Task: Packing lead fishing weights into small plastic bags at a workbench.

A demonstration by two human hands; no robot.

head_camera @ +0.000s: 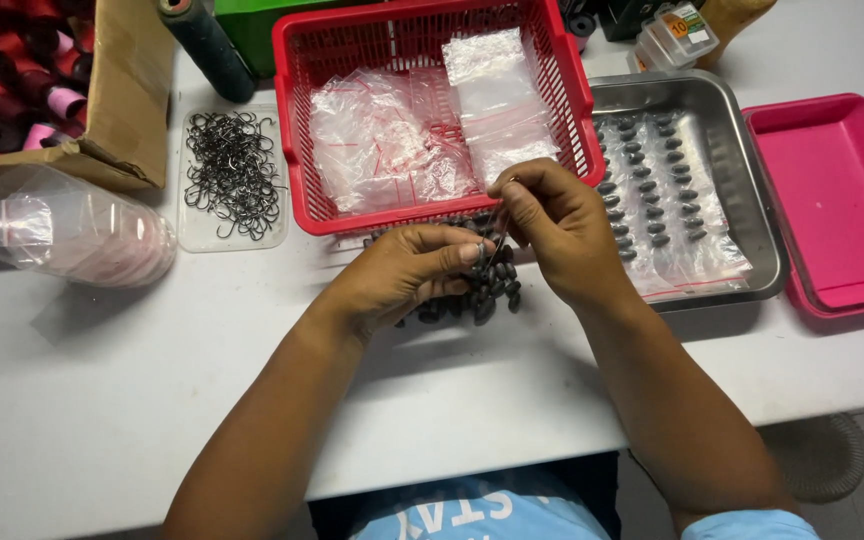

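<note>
My left hand (407,272) pinches a small dark oval bead (479,254) between thumb and forefinger, just above a pile of dark oval beads (487,290) on the white table. My right hand (552,225) is closed on a thin line or wire (498,222) that runs down to the bead. Both hands meet at the front edge of a red plastic basket (292,120) that holds several clear zip bags (402,140).
A clear tray of dark metal hooks (232,175) lies left of the basket. A steel tray (742,170) with bagged beads sits to the right, then a pink tray (842,200). A cardboard box of thread spools (132,100) and a clear plastic bag (72,235) are at far left.
</note>
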